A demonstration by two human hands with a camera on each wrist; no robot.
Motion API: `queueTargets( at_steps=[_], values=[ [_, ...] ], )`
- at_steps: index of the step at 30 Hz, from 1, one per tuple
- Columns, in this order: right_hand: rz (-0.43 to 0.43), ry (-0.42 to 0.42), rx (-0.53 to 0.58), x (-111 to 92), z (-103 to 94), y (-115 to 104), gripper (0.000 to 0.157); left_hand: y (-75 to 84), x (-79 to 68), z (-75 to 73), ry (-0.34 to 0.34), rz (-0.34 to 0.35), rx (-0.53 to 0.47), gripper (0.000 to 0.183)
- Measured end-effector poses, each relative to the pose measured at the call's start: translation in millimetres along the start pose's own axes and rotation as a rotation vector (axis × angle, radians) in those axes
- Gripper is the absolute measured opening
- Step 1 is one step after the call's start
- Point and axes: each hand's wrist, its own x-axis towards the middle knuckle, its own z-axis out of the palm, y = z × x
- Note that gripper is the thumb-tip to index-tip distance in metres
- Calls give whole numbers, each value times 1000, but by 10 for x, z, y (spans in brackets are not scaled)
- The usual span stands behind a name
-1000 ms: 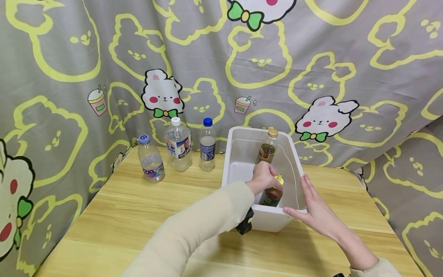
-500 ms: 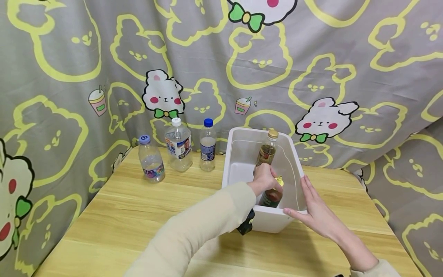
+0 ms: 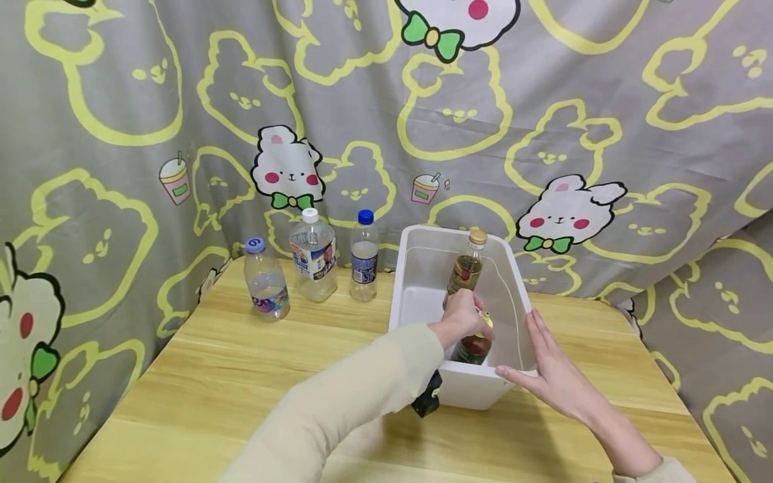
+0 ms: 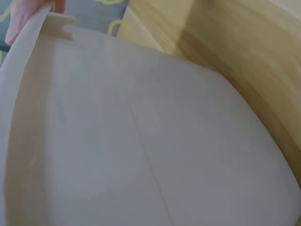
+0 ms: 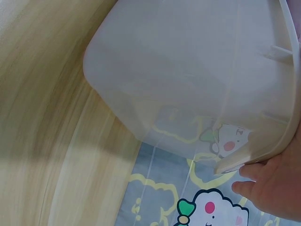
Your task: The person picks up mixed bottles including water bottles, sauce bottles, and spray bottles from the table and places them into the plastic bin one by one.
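Note:
A white plastic bin stands on the table. My left hand reaches down into it and grips the upper part of a dark reddish-brown bottle with a yellow cap; the fingers hide part of its neck. Behind that hand, also inside the bin, a gold-capped glass bottle stands nearly upright. My right hand rests on the bin's near right corner, fingers straight along the right rim and thumb on the front rim. In the right wrist view, fingertips touch the rim. The left wrist view mostly shows the bin's outer wall.
Left of the bin stand three clear plastic bottles: one with a lilac cap, one with a white cap, and one with a blue cap. A patterned grey curtain hangs behind the wooden table.
The head view has shifted slightly, so the scene sits a little lower. Both hands keep almost the same places on the bottle and the bin.

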Motion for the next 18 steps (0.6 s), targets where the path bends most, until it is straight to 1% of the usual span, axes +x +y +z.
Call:
queueTargets(
  at_steps=[3,5,7,12,18],
  values=[
    [-2,4,-1,-2,0,-6,99,12,-25,-29,-3,32,16,46],
    [-6,11,-2,-3,-4,-11,99,27,-42,-64,-10,56,2,50],
    [-9,15,-2,-4,-10,-15,99,42,-59,-108,-13,94,-18,51],
    [-7,15,3,-7,-16,-12,100,52,-112,-248,-40,200,-77,45],
    [-3,12,8,-2,-2,-1,100,-13,-154,-409,-60,294,-171,36]
  ],
)
